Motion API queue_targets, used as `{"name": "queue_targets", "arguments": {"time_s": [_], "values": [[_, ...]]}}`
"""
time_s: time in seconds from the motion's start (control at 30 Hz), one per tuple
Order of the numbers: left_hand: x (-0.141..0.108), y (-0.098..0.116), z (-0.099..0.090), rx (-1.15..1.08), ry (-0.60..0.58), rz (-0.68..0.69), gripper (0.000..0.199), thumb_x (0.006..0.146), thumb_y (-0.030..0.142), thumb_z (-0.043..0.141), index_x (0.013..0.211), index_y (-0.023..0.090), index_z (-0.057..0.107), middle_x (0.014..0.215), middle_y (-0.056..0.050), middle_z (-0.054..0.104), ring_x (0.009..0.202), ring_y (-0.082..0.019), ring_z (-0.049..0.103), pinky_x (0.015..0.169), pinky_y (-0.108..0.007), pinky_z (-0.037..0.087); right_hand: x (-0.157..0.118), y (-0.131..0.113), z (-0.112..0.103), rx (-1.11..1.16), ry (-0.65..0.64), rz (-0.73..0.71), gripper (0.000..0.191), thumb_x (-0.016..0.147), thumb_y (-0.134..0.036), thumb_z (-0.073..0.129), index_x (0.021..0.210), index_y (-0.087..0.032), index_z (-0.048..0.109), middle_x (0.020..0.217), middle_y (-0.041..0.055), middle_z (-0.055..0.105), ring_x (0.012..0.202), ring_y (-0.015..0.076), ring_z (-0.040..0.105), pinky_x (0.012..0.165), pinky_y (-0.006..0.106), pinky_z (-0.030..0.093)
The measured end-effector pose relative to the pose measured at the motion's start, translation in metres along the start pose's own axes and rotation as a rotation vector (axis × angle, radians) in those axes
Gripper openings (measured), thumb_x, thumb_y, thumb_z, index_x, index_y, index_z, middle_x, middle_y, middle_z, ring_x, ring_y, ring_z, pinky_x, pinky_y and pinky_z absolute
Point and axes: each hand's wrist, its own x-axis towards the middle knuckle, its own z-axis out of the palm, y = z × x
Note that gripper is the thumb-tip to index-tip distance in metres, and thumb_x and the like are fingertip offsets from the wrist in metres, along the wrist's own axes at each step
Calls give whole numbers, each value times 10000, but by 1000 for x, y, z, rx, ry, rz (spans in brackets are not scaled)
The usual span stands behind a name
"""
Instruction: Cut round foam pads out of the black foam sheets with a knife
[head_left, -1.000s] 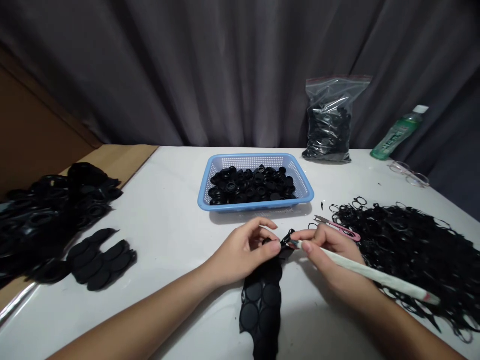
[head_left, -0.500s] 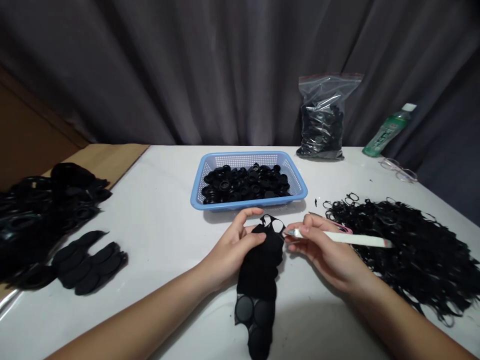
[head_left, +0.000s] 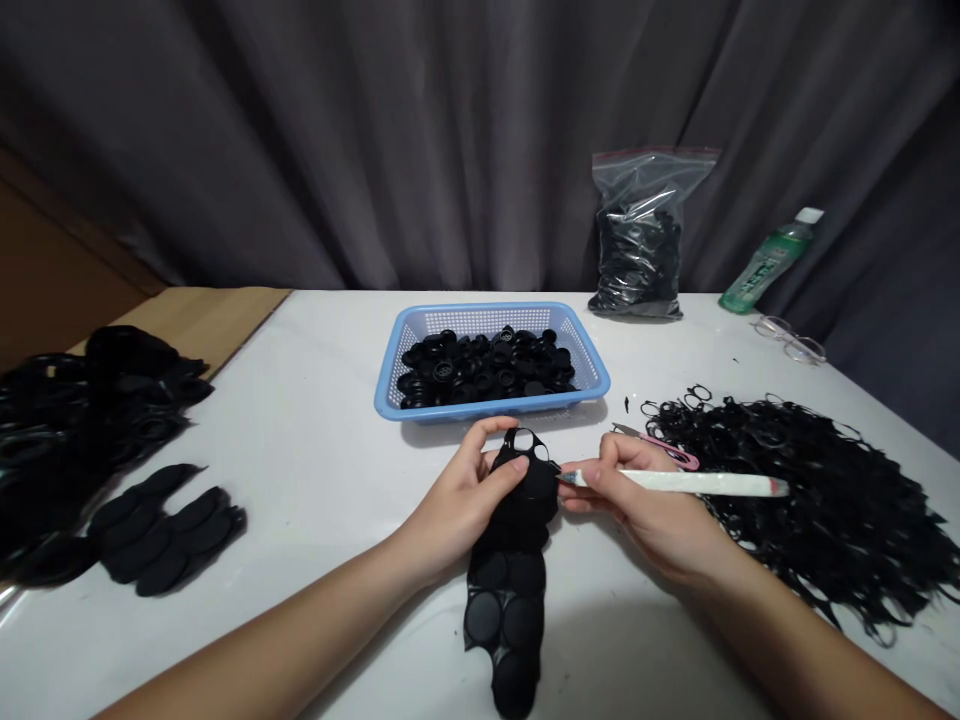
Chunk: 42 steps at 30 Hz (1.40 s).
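While the left hand [head_left: 469, 500] is gripping the top of a black rubber sheet [head_left: 510, 590] with curled fingers, the right hand [head_left: 637, 500] is pinching a white-wrapped pick [head_left: 690, 483] between thumb and fingers, its tip at the sheet's edge. The sheet is trailing down onto the table [head_left: 300, 450], just in front of a blue basket [head_left: 390, 405] holding black discs [head_left: 480, 365]. Pink-handled snips [head_left: 671, 453] are lying beside black trimmings [head_left: 825, 500].

Head-worn camera — angled forward and down at left hand [head_left: 469, 500], right hand [head_left: 645, 510].
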Motion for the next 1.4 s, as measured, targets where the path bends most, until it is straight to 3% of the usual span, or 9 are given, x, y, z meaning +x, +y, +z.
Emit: {"name": "queue_targets", "arguments": {"time_s": [0.27,0.43,0.6,0.73,0.93,1.03,1.2,1.4], "values": [[-3,2,2,24,-13,45,418,841,367,630,1191,254,432,801,9,623,719,-155,616,657,-266,457,4,8,-8,-197,-13,-113,348,755,-368,740,633,-189,468,844,55,746,719,162,700,685,297,545],[-4,3,1,181,-60,46,701,707,322,774,1256,254,343,875,-2,618,737,-160,611,646,-263,484,2,8,-5,-400,6,-213,320,810,-336,649,619,-204,429,865,54,729,786,180,669,693,294,499],[-6,2,2,211,-27,85,550,776,295,700,1221,251,381,728,36,580,585,-118,558,529,-211,428,-5,6,-3,-797,-1,-312,165,866,-242,529,707,-201,515,885,23,709,750,158,630,647,250,450],[-7,3,-1,133,-147,69,534,772,316,712,1202,253,401,697,36,585,571,-118,552,512,-200,404,-5,5,-4,-1008,3,-353,148,889,-232,481,753,-205,534,840,9,703,697,150,610,610,237,426],[-5,0,-10,-30,-372,151,358,773,318,726,1090,241,580,891,-28,645,766,-144,595,684,-237,452,0,5,-6,-1061,58,-388,126,883,-211,461,859,-205,584,914,35,717,781,183,652,657,258,454],[-3,2,-12,29,-456,126,317,759,329,733,1041,200,664,907,-41,639,806,-157,589,727,-257,447,0,4,-6,-1051,63,-380,135,877,-202,465,860,-202,599,899,31,717,785,179,658,676,257,457],[3,4,-13,172,-442,102,236,700,287,778,856,149,668,803,-19,621,752,-150,553,688,-254,432,-1,4,-5,-1033,78,-365,128,859,-189,475,826,-201,598,869,13,717,742,158,652,646,233,441],[5,-4,-19,-71,-530,118,323,680,390,800,781,150,609,937,-76,656,878,-199,595,751,-296,449,-1,9,-6,-1019,79,-368,162,873,-238,477,719,-206,516,762,-8,677,660,143,596,586,225,405]]}}
